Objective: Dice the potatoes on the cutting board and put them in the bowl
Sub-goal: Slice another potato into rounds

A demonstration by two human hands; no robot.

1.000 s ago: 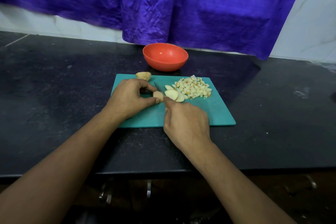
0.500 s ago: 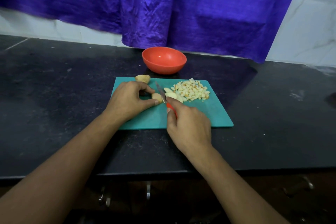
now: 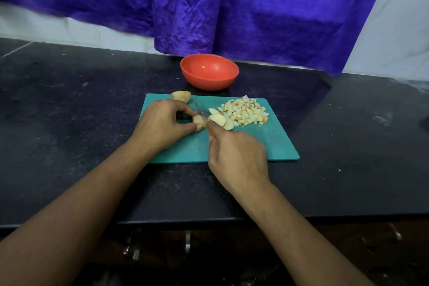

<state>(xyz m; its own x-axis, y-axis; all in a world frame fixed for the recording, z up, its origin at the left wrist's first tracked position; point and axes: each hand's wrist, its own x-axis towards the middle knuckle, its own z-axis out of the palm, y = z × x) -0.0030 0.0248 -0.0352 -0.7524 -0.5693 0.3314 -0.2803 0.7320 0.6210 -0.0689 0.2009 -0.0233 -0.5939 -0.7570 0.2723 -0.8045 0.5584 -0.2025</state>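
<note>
A teal cutting board (image 3: 267,146) lies on the black counter. My left hand (image 3: 162,126) pinches a small potato piece (image 3: 198,120) on the board between thumb and fingers. My right hand (image 3: 236,158) grips a knife (image 3: 201,112) with a red handle; its blade stands against the right side of that piece. Several pale potato slices (image 3: 219,119) lie just right of the blade, and a heap of diced potato (image 3: 246,111) sits further right. An uncut potato chunk (image 3: 181,96) rests at the board's far left edge. The orange bowl (image 3: 209,71) behind the board holds nothing.
The black stone counter (image 3: 69,111) runs across the view, with its front edge near my forearms. A purple cloth (image 3: 209,7) hangs over the white tiled wall behind the bowl. Metal handles (image 3: 187,242) show below the counter edge.
The knife blade has risen and come back down against the held piece, with another slice lying beside it. My left hand has stayed on the potato piece.
</note>
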